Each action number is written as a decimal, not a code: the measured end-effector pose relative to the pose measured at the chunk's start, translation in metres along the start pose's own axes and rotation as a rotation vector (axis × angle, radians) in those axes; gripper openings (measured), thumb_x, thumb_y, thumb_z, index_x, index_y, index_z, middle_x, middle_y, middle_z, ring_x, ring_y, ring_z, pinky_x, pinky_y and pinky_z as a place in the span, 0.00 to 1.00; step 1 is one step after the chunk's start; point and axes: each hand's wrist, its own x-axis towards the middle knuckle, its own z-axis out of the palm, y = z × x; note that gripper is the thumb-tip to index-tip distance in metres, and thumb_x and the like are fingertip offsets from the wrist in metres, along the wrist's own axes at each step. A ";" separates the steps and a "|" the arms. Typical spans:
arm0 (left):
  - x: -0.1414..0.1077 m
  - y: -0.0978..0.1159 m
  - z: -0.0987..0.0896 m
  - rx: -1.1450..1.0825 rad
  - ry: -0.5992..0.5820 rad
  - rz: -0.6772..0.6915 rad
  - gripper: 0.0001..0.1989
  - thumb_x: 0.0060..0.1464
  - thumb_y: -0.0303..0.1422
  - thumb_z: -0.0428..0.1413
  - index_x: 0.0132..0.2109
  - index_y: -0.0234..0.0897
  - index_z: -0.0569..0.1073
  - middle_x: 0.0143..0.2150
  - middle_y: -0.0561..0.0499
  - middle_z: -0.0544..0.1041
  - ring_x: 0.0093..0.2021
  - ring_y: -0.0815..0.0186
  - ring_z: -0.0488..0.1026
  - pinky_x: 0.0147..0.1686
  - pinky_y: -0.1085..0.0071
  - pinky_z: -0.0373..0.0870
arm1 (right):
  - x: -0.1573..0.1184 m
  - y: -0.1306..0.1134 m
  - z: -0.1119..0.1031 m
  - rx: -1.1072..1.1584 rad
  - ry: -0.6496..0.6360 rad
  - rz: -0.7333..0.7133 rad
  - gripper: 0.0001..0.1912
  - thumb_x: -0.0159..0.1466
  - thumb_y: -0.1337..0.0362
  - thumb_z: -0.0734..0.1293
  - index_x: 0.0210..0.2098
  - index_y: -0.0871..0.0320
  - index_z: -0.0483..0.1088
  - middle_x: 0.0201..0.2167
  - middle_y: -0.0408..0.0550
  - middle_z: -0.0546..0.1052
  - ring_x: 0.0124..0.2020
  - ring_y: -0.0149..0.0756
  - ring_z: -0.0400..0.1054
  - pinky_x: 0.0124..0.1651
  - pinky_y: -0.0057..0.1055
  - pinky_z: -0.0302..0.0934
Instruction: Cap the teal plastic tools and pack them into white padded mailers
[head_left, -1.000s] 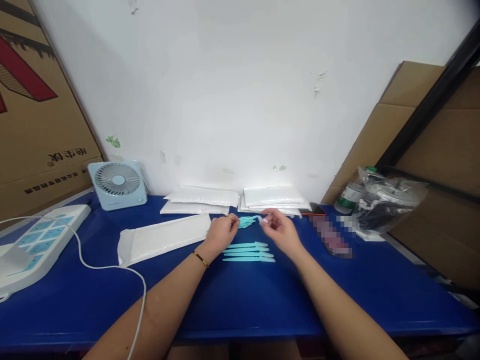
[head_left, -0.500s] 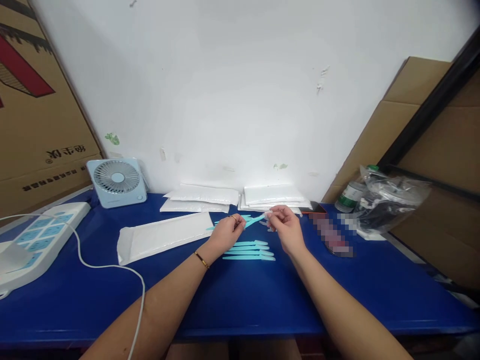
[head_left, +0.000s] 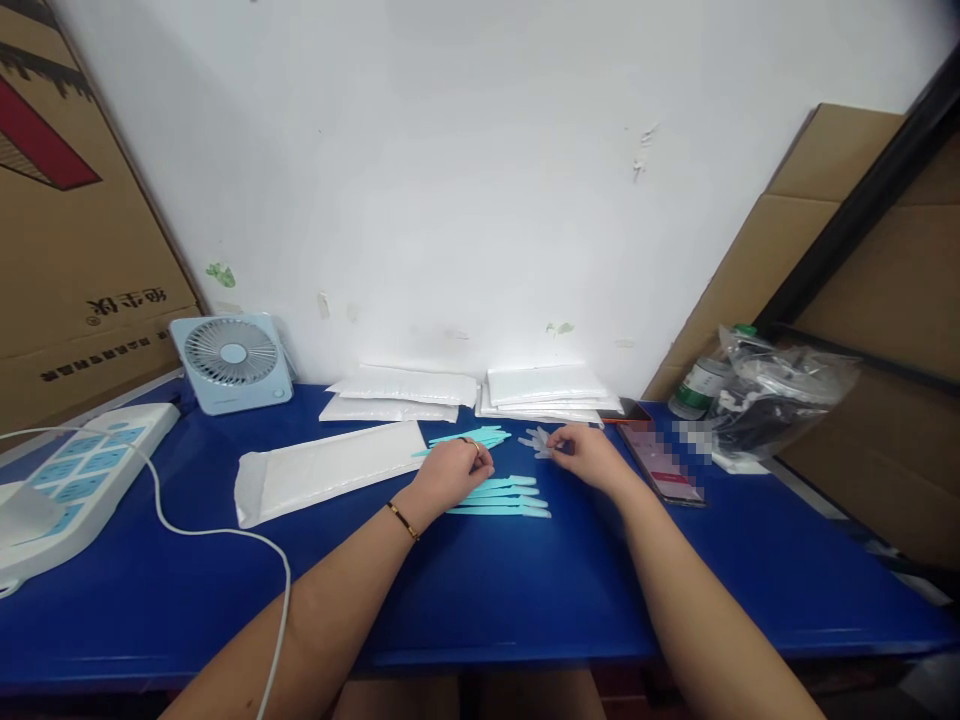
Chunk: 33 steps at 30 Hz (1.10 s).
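Note:
My left hand (head_left: 454,470) is closed, thumb and fingers pinched together, just above a row of turquoise eyebrow razors (head_left: 502,502). What those fingers hold, if anything, is hidden. Several razors lie parallel there, with clear caps on their right ends. Behind this hand is a loose pile of turquoise razors (head_left: 487,436), partly covered by it. To the right, my right hand (head_left: 589,455) pinches at the edge of a small heap of clear blade caps (head_left: 537,441), its fingertips on one of them.
A white padded envelope (head_left: 334,475) lies left of my left hand. Two stacks of white envelopes (head_left: 405,385) (head_left: 551,385) stand against the wall. Left are a fan (head_left: 236,362), a power strip (head_left: 94,470) and a cable (head_left: 225,533). A phone (head_left: 664,465), bottle (head_left: 701,390) and plastic bag (head_left: 784,395) are right.
The razor that stretched between both hands no longer shows. My left hand has come slightly down over the row, and my right hand has moved right and down to the clear caps.

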 end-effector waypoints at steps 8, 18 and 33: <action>0.008 -0.028 -0.007 0.236 0.137 -0.093 0.08 0.54 0.32 0.52 0.39 0.41 0.74 0.42 0.48 0.75 0.45 0.59 0.70 0.45 0.65 0.62 | -0.001 -0.011 0.012 -0.126 -0.060 -0.048 0.03 0.54 0.68 0.65 0.27 0.56 0.71 0.27 0.45 0.74 0.27 0.34 0.66 0.30 0.27 0.55; 0.010 -0.029 -0.004 0.218 0.135 -0.109 0.10 0.55 0.31 0.49 0.38 0.39 0.76 0.40 0.48 0.77 0.44 0.60 0.71 0.43 0.66 0.62 | -0.001 -0.020 0.011 0.077 0.065 -0.053 0.08 0.59 0.60 0.62 0.30 0.57 0.71 0.23 0.44 0.73 0.23 0.33 0.63 0.29 0.28 0.56; 0.006 -0.012 -0.018 -0.013 0.218 -0.137 0.14 0.63 0.34 0.37 0.38 0.39 0.66 0.32 0.50 0.74 0.34 0.63 0.71 0.32 0.70 0.61 | -0.005 -0.036 0.002 0.328 0.241 -0.087 0.10 0.59 0.57 0.66 0.33 0.55 0.74 0.29 0.46 0.75 0.27 0.35 0.66 0.31 0.31 0.59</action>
